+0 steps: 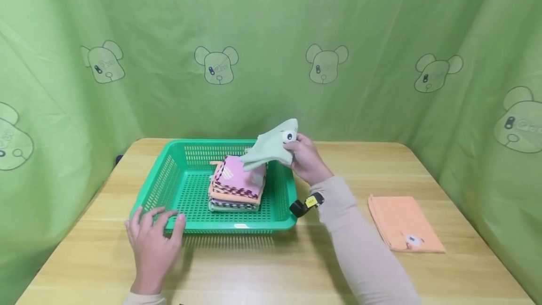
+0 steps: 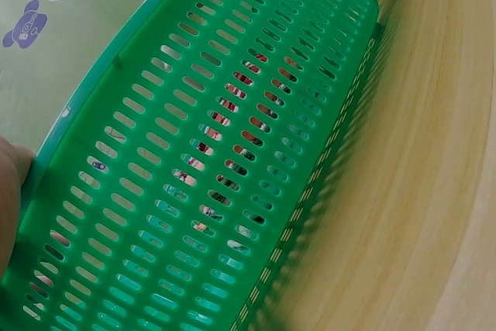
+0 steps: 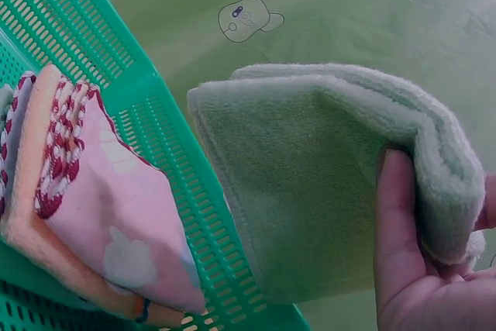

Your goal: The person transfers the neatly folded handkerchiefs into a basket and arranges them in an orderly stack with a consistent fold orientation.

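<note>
A folded pale green towel [image 1: 271, 146] with a white eye-like patch is pinched in my right hand [image 1: 310, 159], thumb on one side. It hangs in the air over the right part of the green plastic basket [image 1: 146, 187]. Inside that basket lies a stack of folded towels, a pink one [image 1: 233, 168] on top with a plaited edge and an orange one [image 1: 228, 192] lower down. My left hand [image 1: 154, 244] rests at the basket's front left corner, fingers spread at the rim. In the left wrist view, only bits of that hand show beside the slotted basket wall [image 2: 194, 145].
An orange folded towel [image 1: 406, 225] with a small animal face lies by itself on the wooden table [image 1: 355, 267], right of my right forearm. A black strap with a yellow label [image 1: 312, 201] sits on the right wrist. Green curtains [image 1: 271, 22] with bear drawings enclose the table.
</note>
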